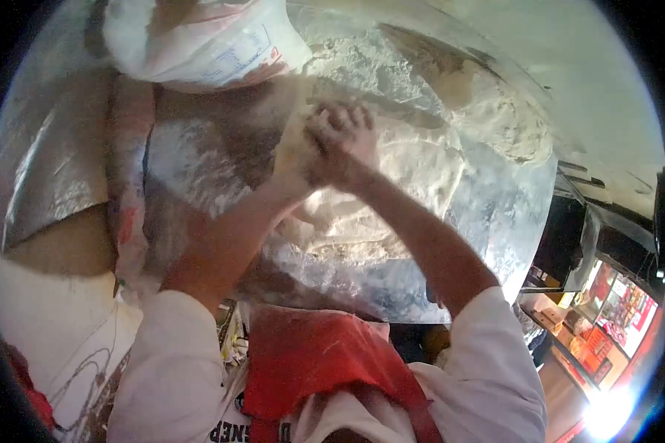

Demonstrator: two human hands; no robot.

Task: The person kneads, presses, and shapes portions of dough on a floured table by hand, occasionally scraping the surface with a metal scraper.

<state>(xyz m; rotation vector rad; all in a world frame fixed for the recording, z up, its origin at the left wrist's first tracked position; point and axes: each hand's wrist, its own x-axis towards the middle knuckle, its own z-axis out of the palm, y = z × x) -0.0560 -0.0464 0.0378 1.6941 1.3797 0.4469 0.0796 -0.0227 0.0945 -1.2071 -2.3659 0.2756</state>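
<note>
My two hands cross over each other on a wide, pale slab of dough (414, 170), pressing on its upper left part. From the lower left reaches my left hand (358, 125), its spread fingers showing toward the upper right. Overlapping it is my right hand (321, 136); its fingers are blurred and partly lost in shadow, so their shape is unclear. The dough is lumpy, with folds and a ragged near edge. It lies on a flour-dusted metal worktop (495, 210).
A white sack (222, 52) with printed marks stands at the back left. Loose flour (369, 63) and another pale floury mass (506, 125) lie behind the dough. A raised edge (129, 177) runs along the left. Dark equipment (561, 240) stands at the right.
</note>
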